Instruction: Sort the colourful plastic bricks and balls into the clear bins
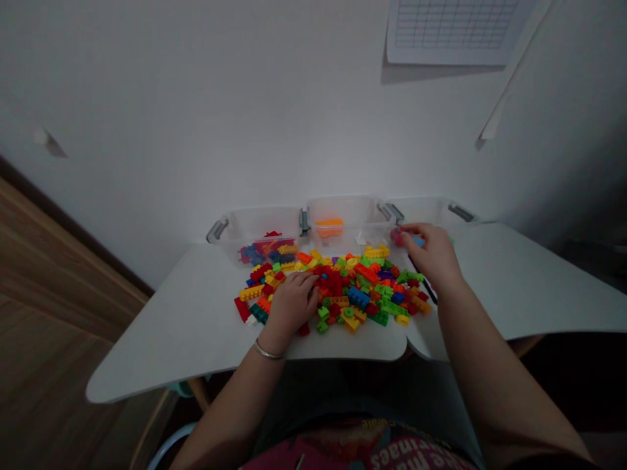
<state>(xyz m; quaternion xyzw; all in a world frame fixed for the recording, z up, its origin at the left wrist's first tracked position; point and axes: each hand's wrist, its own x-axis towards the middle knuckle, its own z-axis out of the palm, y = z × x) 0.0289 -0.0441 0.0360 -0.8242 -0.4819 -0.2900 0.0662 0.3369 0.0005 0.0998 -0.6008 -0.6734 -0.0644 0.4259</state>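
A heap of colourful toy building bricks (pixel 359 297) lies spread over the white table. My left hand (pixel 294 301) rests on the heap's left part, fingers stretched out and thumb apart, touching red bricks (pixel 329 281); a bracelet circles its wrist. Over the front of the right clear bin (pixel 421 207), my right hand (pixel 431 249) is closed with a pinkish-red piece (pixel 397 236) at its fingertips. Light blue (pixel 418 241) shows under its fingers; whether that belongs to the same piece I cannot tell.
The left clear bin (pixel 264 219) contains red, blue and yellow pieces. An orange piece (pixel 330 227) sits in the middle bin (pixel 343 205). A dark stick-like thing (pixel 429 288) lies right of the heap. The wall (pixel 196 98) rises behind the white table (pixel 196 326).
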